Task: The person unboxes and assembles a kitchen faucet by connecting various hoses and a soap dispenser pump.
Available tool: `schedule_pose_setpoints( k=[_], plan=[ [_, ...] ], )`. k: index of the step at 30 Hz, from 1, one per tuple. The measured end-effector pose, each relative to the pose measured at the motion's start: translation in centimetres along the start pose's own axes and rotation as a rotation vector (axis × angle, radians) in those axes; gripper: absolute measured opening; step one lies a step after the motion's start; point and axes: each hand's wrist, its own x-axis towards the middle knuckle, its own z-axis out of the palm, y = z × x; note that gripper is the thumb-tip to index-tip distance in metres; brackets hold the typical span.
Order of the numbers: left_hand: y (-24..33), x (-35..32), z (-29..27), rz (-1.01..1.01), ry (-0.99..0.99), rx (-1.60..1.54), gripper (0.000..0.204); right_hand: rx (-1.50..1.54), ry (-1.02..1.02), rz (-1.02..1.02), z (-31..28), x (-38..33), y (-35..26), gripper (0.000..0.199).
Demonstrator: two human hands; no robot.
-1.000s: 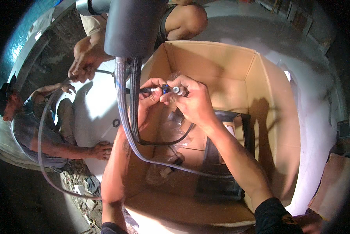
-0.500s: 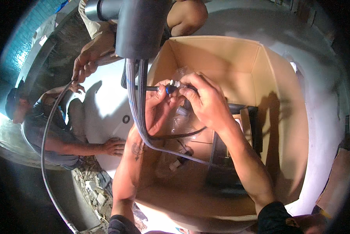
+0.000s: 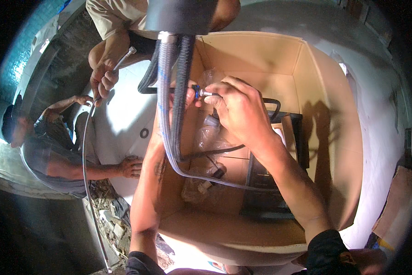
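My left hand (image 3: 190,97), partly hidden behind hanging hoses, is closed around a black hose end with a blue connector (image 3: 197,91). Against that connector, my right hand (image 3: 237,103) pinches a thin black hose tipped with a pale fitting (image 3: 206,93). Whether the fitting sits inside the connector is too small to tell. A clear braided hose (image 3: 166,87) with blue stripes and a black ribbed hose (image 3: 184,75) hang in front of my left wrist from a dark cylinder (image 3: 180,16). Both hands are above an open cardboard box (image 3: 261,52).
Inside the box lie a black frame-like unit (image 3: 265,201) and clear plastic wrapping (image 3: 206,137). At left, one person's hand (image 3: 104,82) holds a grey metallic hose (image 3: 86,160); another person's hand (image 3: 131,167) rests on the white surface near a black ring (image 3: 144,133).
The fitting and blue connector are now lined up, where before the white fitting stood above the connector. The dark cylinder shifted up in view. The other person's grey hose now shows its upper end.
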Motion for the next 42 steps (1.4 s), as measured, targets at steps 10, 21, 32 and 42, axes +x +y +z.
schedule_pose_setpoints(
  k=[10, 21, 32, 42],
  plan=[
    [0.2, 0.4, 0.7, 0.039, 0.025, 0.064, 0.017, 0.095, -0.002, 0.084, 0.4, 1.0, 0.3, 0.007],
    [2.2, -6.8, -5.1, -0.303, -0.248, 0.628, 0.057, 0.976, 0.203, 0.299, -6.5, 2.6, -2.3, 0.048],
    [16.4, -27.0, -5.0, -0.147, 0.789, 0.582, 0.053, 0.886, 0.219, 0.405, -7.5, 10.2, -12.8, 0.033],
    [26.6, -9.3, 6.1, 0.612, 0.133, 0.869, 0.036, 1.382, 0.104, 0.47, -19.2, 12.4, -18.0, 0.037]
  ],
)
